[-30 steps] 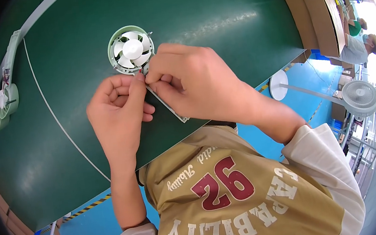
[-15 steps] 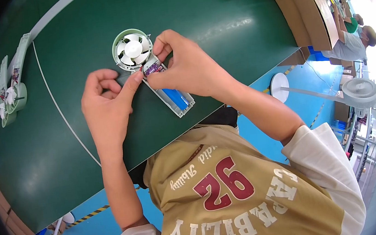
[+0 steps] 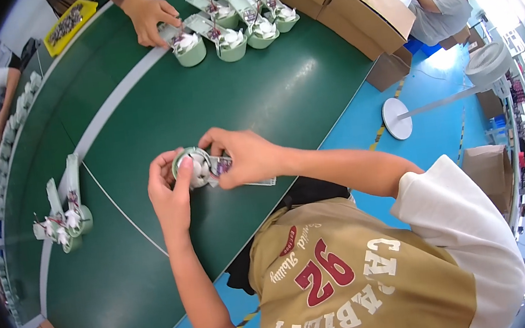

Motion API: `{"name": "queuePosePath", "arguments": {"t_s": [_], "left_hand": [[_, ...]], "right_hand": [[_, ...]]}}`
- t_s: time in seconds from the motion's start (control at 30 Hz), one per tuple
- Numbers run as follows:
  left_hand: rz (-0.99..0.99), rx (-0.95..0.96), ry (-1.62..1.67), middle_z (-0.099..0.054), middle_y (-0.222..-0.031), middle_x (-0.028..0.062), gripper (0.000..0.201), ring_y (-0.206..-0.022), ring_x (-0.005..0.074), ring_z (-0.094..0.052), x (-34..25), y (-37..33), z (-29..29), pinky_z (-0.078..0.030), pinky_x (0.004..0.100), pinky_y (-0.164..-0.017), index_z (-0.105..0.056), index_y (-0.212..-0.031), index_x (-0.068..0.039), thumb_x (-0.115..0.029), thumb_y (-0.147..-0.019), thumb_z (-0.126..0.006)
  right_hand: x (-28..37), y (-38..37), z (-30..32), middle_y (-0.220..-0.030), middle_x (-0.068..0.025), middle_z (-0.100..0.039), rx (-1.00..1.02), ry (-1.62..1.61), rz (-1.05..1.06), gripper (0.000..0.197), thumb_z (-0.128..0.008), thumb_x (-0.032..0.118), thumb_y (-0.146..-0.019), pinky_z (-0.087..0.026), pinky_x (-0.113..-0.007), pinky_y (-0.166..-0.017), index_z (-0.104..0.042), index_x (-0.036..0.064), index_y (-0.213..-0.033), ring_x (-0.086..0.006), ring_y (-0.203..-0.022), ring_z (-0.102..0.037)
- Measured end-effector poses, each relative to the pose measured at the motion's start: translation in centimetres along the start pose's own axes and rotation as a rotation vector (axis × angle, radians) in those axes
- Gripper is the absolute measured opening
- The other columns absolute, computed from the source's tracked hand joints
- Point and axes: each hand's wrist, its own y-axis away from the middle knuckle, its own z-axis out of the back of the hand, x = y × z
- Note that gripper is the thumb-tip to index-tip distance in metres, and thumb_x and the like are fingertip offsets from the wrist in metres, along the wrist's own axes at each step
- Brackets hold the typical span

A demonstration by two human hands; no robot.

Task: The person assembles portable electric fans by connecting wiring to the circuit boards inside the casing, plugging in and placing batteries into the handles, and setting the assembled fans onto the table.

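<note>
Just above the green table, I hold a partly assembled handheld fan between both hands. Its round pale-green head with white blades (image 3: 199, 171) is gripped by my left hand (image 3: 170, 192), with the thumb lying across the front. My right hand (image 3: 244, 158) pinches the neck and upper handle, beside a small purple circuit board (image 3: 222, 165). Most of the handle is hidden under the right hand; only its far end (image 3: 266, 182) pokes out toward the table's near edge.
Several similar fan units (image 3: 233, 44) stand at the back, where another person's hand (image 3: 152, 20) touches one. More units (image 3: 67, 222) rest at the left by a thin white cord (image 3: 118, 206). Cardboard boxes (image 3: 366, 19) line the right back edge. A yellow tray (image 3: 70, 25) holds small parts.
My left hand has moved from beside the neck onto the fan's head, and the fan has turned in my hands. The view has shifted, showing the back units and another person's hand.
</note>
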Motion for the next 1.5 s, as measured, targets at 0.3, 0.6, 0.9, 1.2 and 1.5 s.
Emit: {"name": "queuePosePath", "arguments": {"t_s": [0.3, 0.6, 0.9, 1.2, 1.5], "left_hand": [[0.162, 0.098, 0.287, -0.068, -0.111, 0.0132, 0.036, -0.1, 0.0175, -0.065, -1.7, 1.4, -0.1, -0.052, 0.0312, -0.091, -0.055, -0.119, 0.005, -0.012, -0.091, -0.07], [0.233, -0.183, 0.313, -0.067, -0.111, 0.0151, 0.034, -0.094, 0.0225, -0.07, -1.5, -5.5, 2.6, -0.062, 0.033, -0.076, -0.059, -0.12, 0.004, -0.014, -0.093, -0.067], [0.06, -0.442, 0.513, -0.059, -0.126, 0.0193, 0.036, -0.12, 0.0337, -0.058, -1.0, -28.4, 15.6, -0.054, 0.0455, -0.103, -0.052, -0.125, 0.008, -0.014, -0.098, -0.059], [0.212, -0.818, -0.271, -0.064, -0.118, 0.0186, 0.064, -0.106, 0.0329, -0.063, -0.7, -34.7, 22.9, -0.048, 0.0445, -0.096, -0.063, -0.117, 0.009, -0.038, -0.08, -0.082], [-0.295, -0.336, -0.663, -0.061, -0.117, 0.0144, 0.057, -0.098, 0.0227, -0.06, -5.0, -23.4, -1.9, -0.049, 0.0338, -0.084, -0.062, -0.122, -0.001, -0.037, -0.083, -0.081]], "right_hand": [[0.5, 0.4, 1.3, -0.093, -0.01, -0.065, 0.044, -0.12, 0.075, 0.068, -0.072, 0.016, -0.066, -0.051, -0.038, -0.07, -0.049, 0.0043, -0.129, -0.0279, -0.078, -0.065], [-2.3, -4.8, 0.8, -0.109, -0.004, -0.06, -0.27, -0.239, 0.333, 0.049, -0.078, 0.014, -0.083, -0.047, -0.025, -0.062, -0.055, 0.006, -0.126, -0.0078, -0.067, -0.053], [-3.4, -4.8, 1.4, -0.084, -0.0027, -0.059, -0.249, -0.337, 0.229, 0.018, -0.068, 0.012, -0.091, -0.048, -0.027, -0.056, -0.062, 0.0046, -0.106, -0.0104, -0.06, -0.056], [-3.3, -4.8, 1.1, -0.081, -0.0057, -0.06, -0.271, -0.2, 0.367, 0.01, -0.065, 0.011, -0.089, -0.05, -0.034, -0.057, -0.06, 0.0049, -0.095, -0.02, -0.063, -0.061], [-3.9, -4.9, 0.8, -0.08, -0.0065, -0.059, -0.317, -0.046, 0.406, 0.01, -0.065, 0.012, -0.087, -0.051, -0.039, -0.062, -0.06, 0.0067, -0.092, -0.0255, -0.071, -0.063]]}}
